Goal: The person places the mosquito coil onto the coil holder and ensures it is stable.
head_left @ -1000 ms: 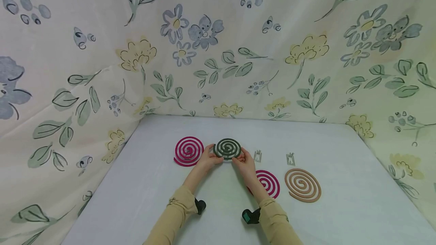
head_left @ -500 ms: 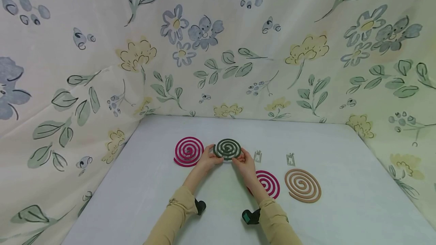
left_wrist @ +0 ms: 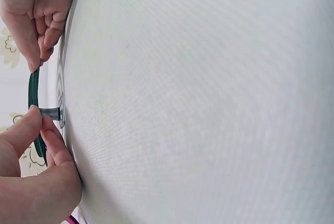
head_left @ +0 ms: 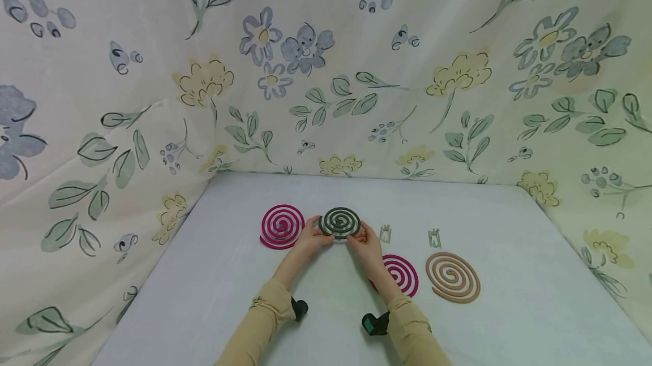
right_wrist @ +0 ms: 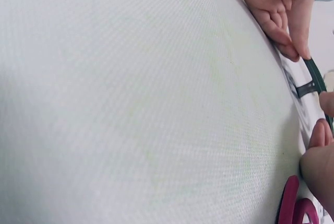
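Head view: left hand (head_left: 309, 236) and right hand (head_left: 364, 240) pinch the green coil (head_left: 339, 222), propped on its stand (left_wrist: 52, 113); other coils untouched

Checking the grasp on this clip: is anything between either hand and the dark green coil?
Nothing visible. The left hand and right hand both already hold the dark green coil by opposite edges, fingers directly on its rim. The small metal stand sits under the coil, not between fingers and coil.
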Demonstrator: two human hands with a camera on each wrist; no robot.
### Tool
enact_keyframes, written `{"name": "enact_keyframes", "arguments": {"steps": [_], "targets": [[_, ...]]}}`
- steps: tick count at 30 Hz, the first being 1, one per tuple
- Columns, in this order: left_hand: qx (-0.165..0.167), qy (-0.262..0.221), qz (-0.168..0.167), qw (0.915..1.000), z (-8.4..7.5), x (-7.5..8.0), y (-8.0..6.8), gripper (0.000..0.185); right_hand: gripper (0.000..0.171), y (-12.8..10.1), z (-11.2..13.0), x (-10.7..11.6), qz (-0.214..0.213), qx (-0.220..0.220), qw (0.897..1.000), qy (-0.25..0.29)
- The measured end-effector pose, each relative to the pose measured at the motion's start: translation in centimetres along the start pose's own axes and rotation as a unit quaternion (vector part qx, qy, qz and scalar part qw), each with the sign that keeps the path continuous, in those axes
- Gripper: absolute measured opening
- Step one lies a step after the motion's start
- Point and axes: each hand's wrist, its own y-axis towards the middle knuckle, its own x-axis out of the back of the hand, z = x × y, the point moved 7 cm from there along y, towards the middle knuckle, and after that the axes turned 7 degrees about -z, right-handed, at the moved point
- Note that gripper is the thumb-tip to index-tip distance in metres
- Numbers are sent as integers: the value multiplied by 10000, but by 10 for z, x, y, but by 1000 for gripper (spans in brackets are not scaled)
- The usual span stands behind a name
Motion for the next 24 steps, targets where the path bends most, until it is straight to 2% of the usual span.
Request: {"name": "enact_keyframes", "arguments": {"steps": [5,12,17,24], "targets": [[-36,2,5,10000,-15,1,-16,72,58,-9,11,0,-16,-26,10000,-57],[159,24,-171,9997,15,0,12,76,60,6,-10,-1,40,-102,9999,68],[145,31,-166,9998,16,0,13,76,62,14,-25,-3,-14,-99,9999,25],[76,4,-108,9999,15,-1,13,77,61,15,-27,-3,-128,-57,9998,-110]]}}
